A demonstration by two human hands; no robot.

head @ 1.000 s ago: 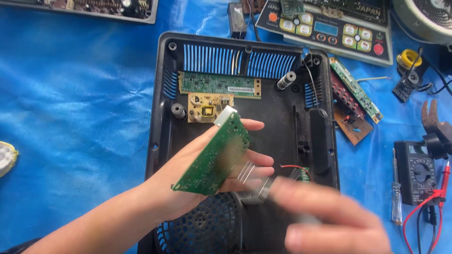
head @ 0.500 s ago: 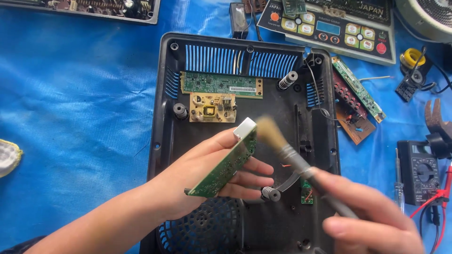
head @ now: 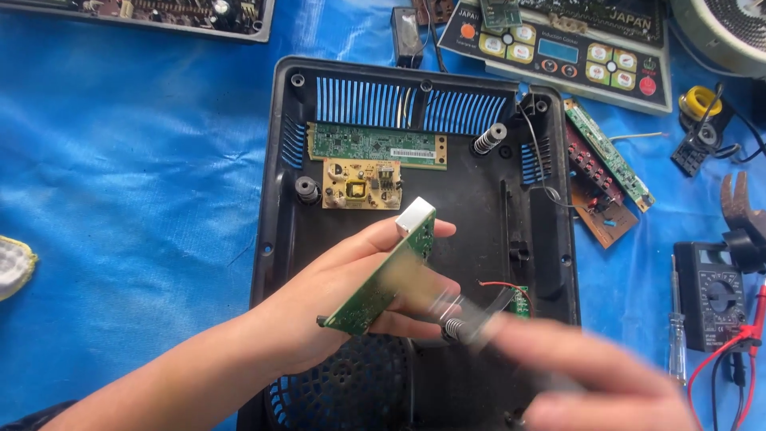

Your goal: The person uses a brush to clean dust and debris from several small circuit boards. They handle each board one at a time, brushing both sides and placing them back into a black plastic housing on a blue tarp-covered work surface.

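Your left hand (head: 335, 299) holds a green circuit board (head: 381, 279) edge-up over the middle of the black plastic housing (head: 275, 207). The board's long axis runs from about 7 o'clock to 1 o'clock, with a white block-shaped component (head: 415, 215) at the 1 o'clock end. Your thumb lies along the top face and your fingers (head: 423, 289) curl beneath, so the hand is clamped on the board.

Your right hand (head: 594, 379) comes in from 4 o'clock and is heavily blurred; it seems closed round a slim tool handle (head: 471, 315), though the blur hides the tool's kind and whether it touches the board.

Everything sits on a blue tarpaulin (head: 120, 199). Inside the housing, toward 12 o'clock, lie a long green board (head: 375, 145) and just below it a tan power board (head: 361, 183). At 3 o'clock of the housing rest a narrow green strip board (head: 610, 156) and a brown board (head: 602, 211). A black multimeter (head: 714, 295) with red leads sits at far 3 o'clock, a screwdriver (head: 677, 327) beside it. A control panel (head: 558, 52) with buttons lies at 1 o'clock
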